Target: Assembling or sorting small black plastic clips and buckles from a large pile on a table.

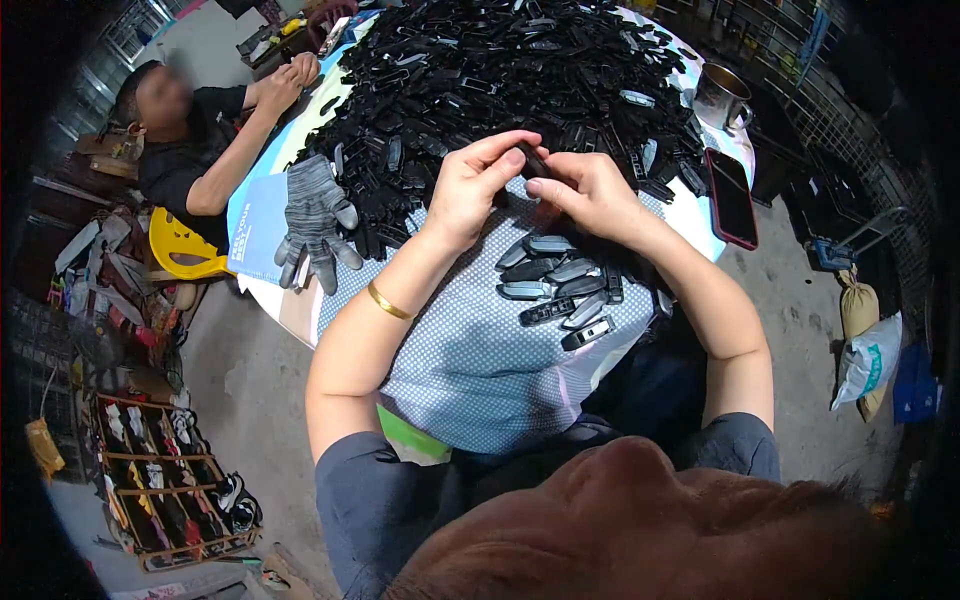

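Just in front of the heap, both my hands meet around a small black elongated part point(534, 165). My left hand point(460, 197) pinches it between thumb and fingers, and my right hand point(597, 197) grips its other side. The fingers cover much of the part, so its exact kind cannot be made out. Below my hands, several similar black and grey parts point(572, 286) lie in a loose cluster on a grey patterned cloth point(455, 335). Beyond them spreads a large heap of black parts point(470, 85), some with grey or shiny faces.
A grey work glove point(313, 215) rests on a blue booklet point(255, 235) at the left. On the right are a phone point(732, 198) and a metal mug point(720, 95). Across the table's left side sits a person with joined hands point(288, 82), near a yellow stool point(172, 245).
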Demonstrator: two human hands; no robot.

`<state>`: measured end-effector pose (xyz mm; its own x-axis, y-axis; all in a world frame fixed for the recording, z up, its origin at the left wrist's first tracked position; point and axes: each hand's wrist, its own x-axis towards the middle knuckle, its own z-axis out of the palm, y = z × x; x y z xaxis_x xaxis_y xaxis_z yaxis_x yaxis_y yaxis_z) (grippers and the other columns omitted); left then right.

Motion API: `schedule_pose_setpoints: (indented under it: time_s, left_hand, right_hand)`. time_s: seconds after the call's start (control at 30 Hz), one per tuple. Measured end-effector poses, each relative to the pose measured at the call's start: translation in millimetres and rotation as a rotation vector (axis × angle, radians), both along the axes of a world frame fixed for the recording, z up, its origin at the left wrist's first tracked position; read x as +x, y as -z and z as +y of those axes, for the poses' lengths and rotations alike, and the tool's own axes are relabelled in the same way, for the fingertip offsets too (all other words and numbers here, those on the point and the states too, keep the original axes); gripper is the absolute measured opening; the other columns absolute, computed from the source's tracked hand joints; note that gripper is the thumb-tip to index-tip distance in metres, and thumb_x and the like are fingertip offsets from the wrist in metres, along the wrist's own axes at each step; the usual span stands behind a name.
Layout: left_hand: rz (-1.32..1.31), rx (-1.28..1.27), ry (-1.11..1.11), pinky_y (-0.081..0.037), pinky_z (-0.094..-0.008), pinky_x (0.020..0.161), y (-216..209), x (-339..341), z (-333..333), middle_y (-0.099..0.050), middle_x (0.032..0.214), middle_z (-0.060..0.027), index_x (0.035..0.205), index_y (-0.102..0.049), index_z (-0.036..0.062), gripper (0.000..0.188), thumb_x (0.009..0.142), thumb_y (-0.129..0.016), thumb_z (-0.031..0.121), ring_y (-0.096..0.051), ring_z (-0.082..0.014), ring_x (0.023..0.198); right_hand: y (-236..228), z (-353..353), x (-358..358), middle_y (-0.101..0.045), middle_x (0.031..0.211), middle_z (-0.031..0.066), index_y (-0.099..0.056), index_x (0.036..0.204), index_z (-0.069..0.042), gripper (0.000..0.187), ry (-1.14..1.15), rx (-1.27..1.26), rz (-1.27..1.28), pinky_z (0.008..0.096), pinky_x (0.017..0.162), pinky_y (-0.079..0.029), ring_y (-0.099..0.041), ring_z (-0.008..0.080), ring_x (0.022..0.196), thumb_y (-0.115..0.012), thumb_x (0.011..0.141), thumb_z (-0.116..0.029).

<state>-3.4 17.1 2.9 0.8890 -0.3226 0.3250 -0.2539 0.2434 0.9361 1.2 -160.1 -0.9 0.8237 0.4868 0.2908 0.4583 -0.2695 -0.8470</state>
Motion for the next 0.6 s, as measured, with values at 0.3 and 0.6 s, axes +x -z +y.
schedule_pose_setpoints:
  time_s: [0.3,0.6]
  left_hand:
    - [-0.002,0.306,0.014,-0.046,-0.0229,0.078,-11.3,1.0,8.9,-0.064,0.093,-0.0068,0.11,-0.057,-0.0019,0.027,0.087,-0.055,0.012,-0.058,-0.0105,0.086]
    - [-0.321,0.726,0.068,-0.048,-0.0259,0.074,-12.8,-3.4,10.1,-0.063,0.092,-0.0094,0.103,-0.062,0.0013,0.025,0.081,-0.061,0.013,-0.06,-0.0139,0.082]
  right_hand:
    - [-34.1,-25.9,40.8,-0.065,0.077,0.007,-0.063,0.093,0.001,0.028,-0.349,-0.378,-0.1,0.0282,0.068,-0.048,-0.061,0.0135,0.074,-0.066,0.079,-0.023]
    - [-24.3,-23.6,209.4,-0.063,0.101,0.0129,-0.061,0.108,-0.012,0.035,0.515,-0.721,-0.882,0.0374,0.084,-0.047,-0.058,0.0301,0.097,-0.046,0.078,-0.003]
